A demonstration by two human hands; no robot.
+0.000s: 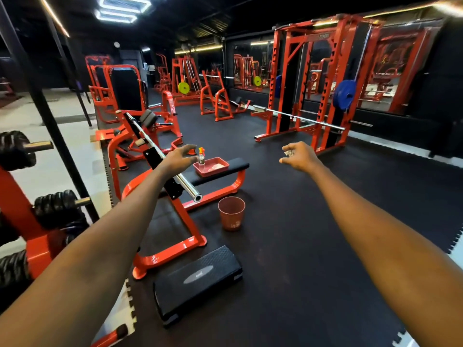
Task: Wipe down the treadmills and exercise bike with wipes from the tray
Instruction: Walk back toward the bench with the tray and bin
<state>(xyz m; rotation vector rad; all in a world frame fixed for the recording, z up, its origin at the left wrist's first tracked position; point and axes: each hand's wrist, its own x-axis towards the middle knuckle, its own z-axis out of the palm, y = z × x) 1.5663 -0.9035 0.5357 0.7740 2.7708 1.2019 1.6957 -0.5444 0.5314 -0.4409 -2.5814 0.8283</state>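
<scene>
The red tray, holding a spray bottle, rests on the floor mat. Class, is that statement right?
Wrong in one respect: the head view shows the red tray, holding a spray bottle, resting on the black bench.

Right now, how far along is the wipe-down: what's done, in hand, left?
Done: nothing confirmable; no treadmill or bike is in view. In hand: the right hand pinches a small crumpled white piece, probably a wipe; the open left hand is stretched toward the red tray on the bench, which holds a spray bottle and white wipes. Left: cannot judge; the machines are out of sight.
</scene>
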